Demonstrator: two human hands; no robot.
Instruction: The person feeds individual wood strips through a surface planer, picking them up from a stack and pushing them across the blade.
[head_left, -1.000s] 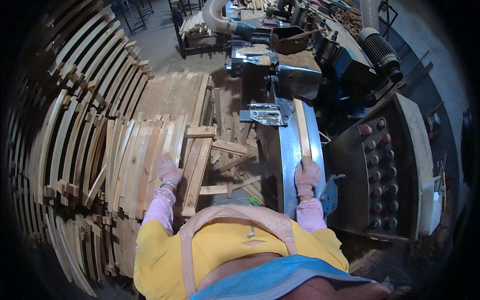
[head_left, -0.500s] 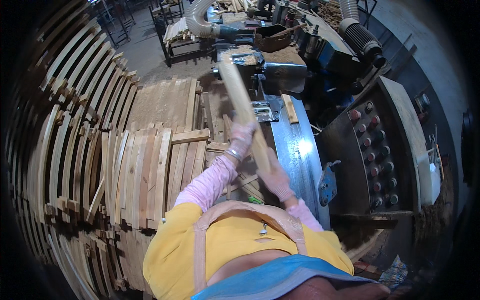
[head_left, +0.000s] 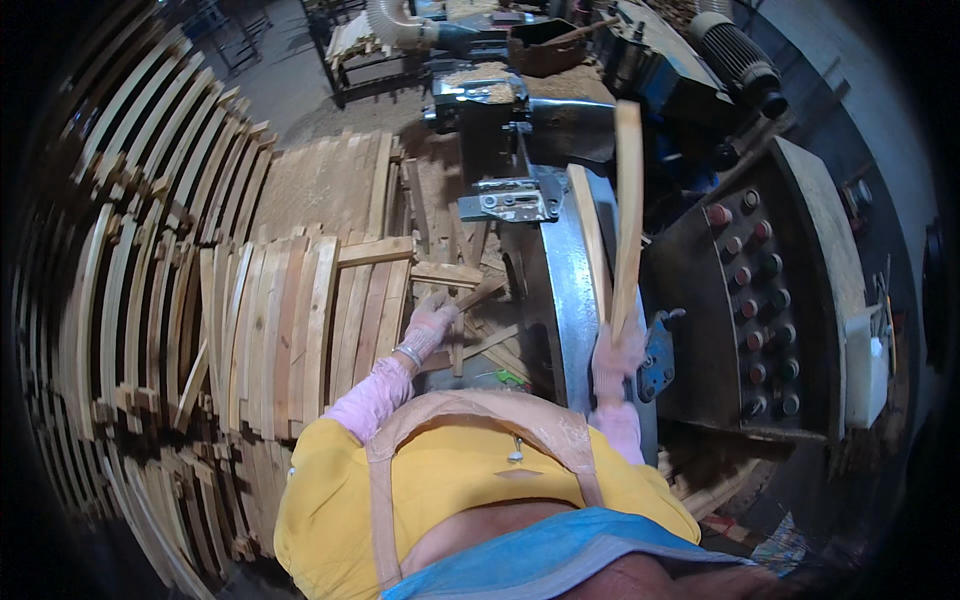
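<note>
My right hand, in a pale glove, is closed round the near end of a long wooden strip. The strip points away from me, raised above the metal machine bed. Beside it a second wooden strip lies along the bed, its near end close to my right hand. My left hand, gloved with a bracelet at the wrist, is off the strip with fingers stretched out. It hovers by the right edge of the stacked boards, near a short wood piece; whether it touches that piece is unclear.
Tall stacks of wooden slats stand at the left. Loose offcuts lie between stack and bed. A metal guide bracket and sawdust-covered machine head are ahead. On the right are a button panel and a blue bracket.
My left hand has let go of the held strip and moved down and left. My right hand has swung the strip rightward over the bed. The strip on the bed now reaches nearer to me.
</note>
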